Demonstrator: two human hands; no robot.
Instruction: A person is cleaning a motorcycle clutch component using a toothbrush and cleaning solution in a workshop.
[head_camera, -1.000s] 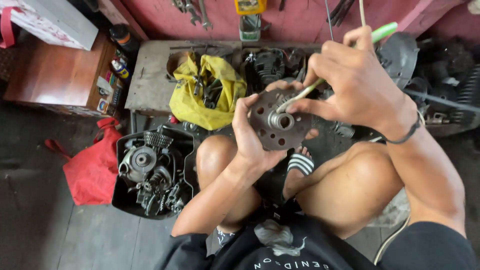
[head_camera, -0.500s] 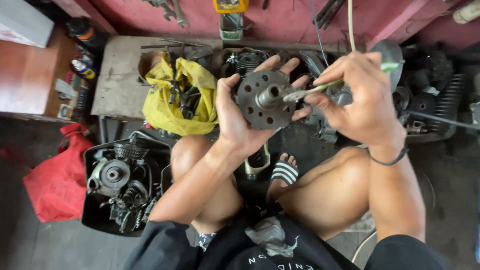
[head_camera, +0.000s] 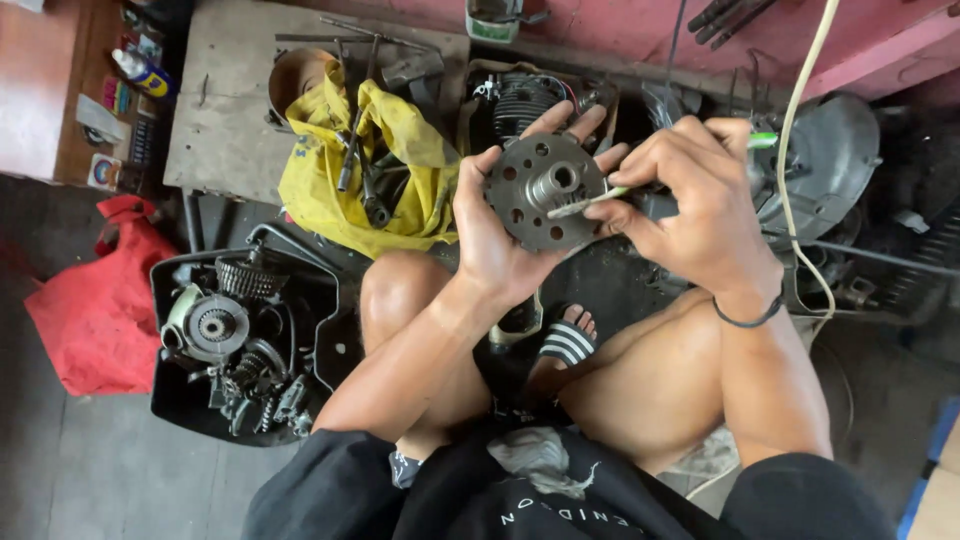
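Note:
My left hand (head_camera: 490, 230) holds a round dark metal disc (head_camera: 545, 190) with holes and a shiny hub in its middle, face turned toward me. My right hand (head_camera: 690, 200) grips a thin brush with a green handle (head_camera: 762, 141), its worn tip resting against the disc's hub. Both hands are raised over my bent knees, and a striped sandal (head_camera: 567, 342) shows below them.
A black tray (head_camera: 170, 400) of gears and engine parts lies at the left beside a red bag (head_camera: 90, 310). A yellow cloth (head_camera: 410, 190) with tools lies on a grey board (head_camera: 220, 110). Engine parts, a white cable (head_camera: 790, 140) and a grey cover (head_camera: 840, 160) crowd the right.
The view has shifted; the disc and both hands sit a little lower and further right. The brush tip has stayed at the disc's hub.

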